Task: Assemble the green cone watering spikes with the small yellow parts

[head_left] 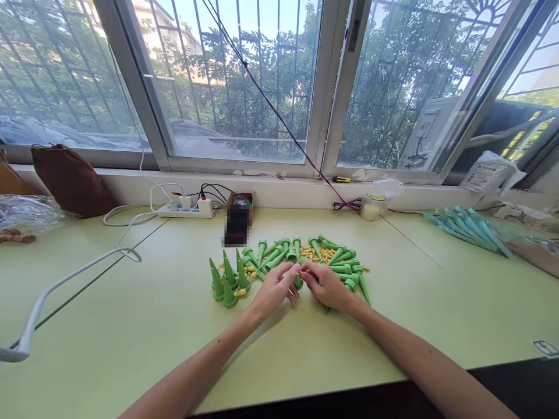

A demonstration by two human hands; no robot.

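In front of me my left hand (279,285) and my right hand (325,284) meet at the fingertips. Between them shows part of a green plastic cone spike (298,282), with my left thumb and fingers closed about it. My right thumb and finger are pinched together at its upper end; whatever small thing they hold is hidden. To the left, several green cone spikes (229,276) stand point up, with small yellow pegs (240,293) among them. Behind and right of my hands lie many more green spikes (343,269) around a pile of yellow pegs (310,253).
A power strip (186,210) with plugs and a small box (244,203) stand along the sill. A white tubular arm (74,276) crosses the left side. At the right lie turquoise strips (469,230); a clear jar (374,206) stands at the back.
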